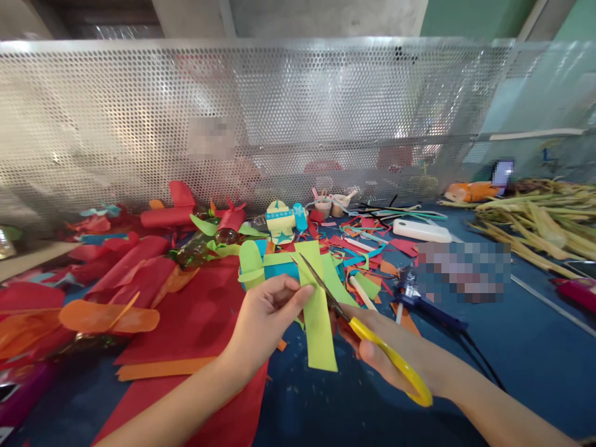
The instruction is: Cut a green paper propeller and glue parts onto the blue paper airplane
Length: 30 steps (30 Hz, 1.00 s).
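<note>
My left hand (267, 313) pinches a light green paper strip (319, 316) by its left edge and holds it above the blue table (521, 360). My right hand (391, 360) grips yellow-handled scissors (372, 335). Their blades point up and left across the upper part of the strip. Just behind the strip stands a blue and green paper plane model (263, 264).
Red paper sheets (195, 323) and an orange strip (109, 318) cover the left of the table. Several paper plane models and scraps lie at the back by a perforated metal screen (298, 124). A glue gun (419, 301), a white box (421, 231) and dry leaf strips (535, 226) lie at right.
</note>
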{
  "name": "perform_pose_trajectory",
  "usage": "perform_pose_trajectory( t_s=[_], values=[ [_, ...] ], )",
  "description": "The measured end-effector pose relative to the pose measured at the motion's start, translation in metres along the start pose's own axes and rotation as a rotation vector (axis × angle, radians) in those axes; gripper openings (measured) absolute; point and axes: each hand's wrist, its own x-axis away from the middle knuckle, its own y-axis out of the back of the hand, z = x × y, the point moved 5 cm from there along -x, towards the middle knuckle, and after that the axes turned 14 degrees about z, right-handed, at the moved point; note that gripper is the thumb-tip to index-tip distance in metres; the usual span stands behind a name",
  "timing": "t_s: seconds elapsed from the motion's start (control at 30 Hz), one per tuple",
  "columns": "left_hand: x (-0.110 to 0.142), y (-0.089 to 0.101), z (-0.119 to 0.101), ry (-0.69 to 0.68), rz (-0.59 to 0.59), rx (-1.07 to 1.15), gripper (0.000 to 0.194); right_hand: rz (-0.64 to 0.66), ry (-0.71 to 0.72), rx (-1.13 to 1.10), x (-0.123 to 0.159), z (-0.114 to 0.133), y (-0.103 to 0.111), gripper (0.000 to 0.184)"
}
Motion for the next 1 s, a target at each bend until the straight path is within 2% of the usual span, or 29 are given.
perform_pose_trajectory(
  t_s=[0.17, 0.33, 0.53, 0.77, 1.0],
  values=[
    [0.0, -0.002, 0.0, 0.01, 0.004, 0.042, 0.022, -0.027, -0.007, 0.013, 0.0, -0.001, 0.0, 0.06],
    [0.002, -0.007, 0.005, 0.047, 0.02, 0.106, 0.022, 0.023, 0.046, 0.003, -0.002, 0.004, -0.001, 0.058],
    [0.001, -0.008, 0.009, 0.068, 0.056, 0.082, 0.021, 0.034, -0.006, -0.019, -0.002, 0.003, -0.002, 0.059],
    [0.001, -0.011, 0.011, 0.076, 0.062, 0.084, 0.024, -0.016, -0.044, -0.147, -0.003, -0.014, -0.013, 0.053],
    [0.0, -0.011, 0.016, 0.081, 0.066, 0.094, 0.024, 0.003, -0.115, -0.211, -0.004, -0.02, -0.02, 0.057]
  ],
)
